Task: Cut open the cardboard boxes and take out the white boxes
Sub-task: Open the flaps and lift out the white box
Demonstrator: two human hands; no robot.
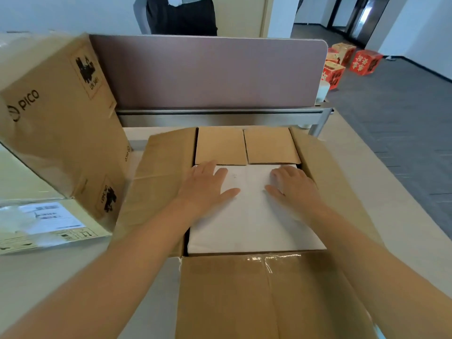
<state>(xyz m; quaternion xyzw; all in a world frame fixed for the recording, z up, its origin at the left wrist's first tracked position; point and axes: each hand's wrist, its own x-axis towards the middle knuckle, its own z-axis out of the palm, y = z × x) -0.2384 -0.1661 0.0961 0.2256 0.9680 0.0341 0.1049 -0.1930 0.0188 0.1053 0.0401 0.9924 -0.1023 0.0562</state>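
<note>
An opened brown cardboard box (256, 297) lies in front of me with its four flaps folded outward. Inside it shows the flat top of a white box (252, 223), with two small cardboard inserts (245, 145) along its far edge. My left hand (204, 188) rests flat on the white top at its far left, fingers spread. On the far right part of the same top lies my right hand (292, 185), fingers straight and pointing toward the inserts. Neither hand holds anything.
A closed cardboard box marked PICO (58, 123) leans tilted at the left, propped on a white box (46, 226) with labels. A mauve desk divider (208, 69) stands behind. Someone in dark clothes sits beyond it. Red boxes (349, 62) sit on the floor at right.
</note>
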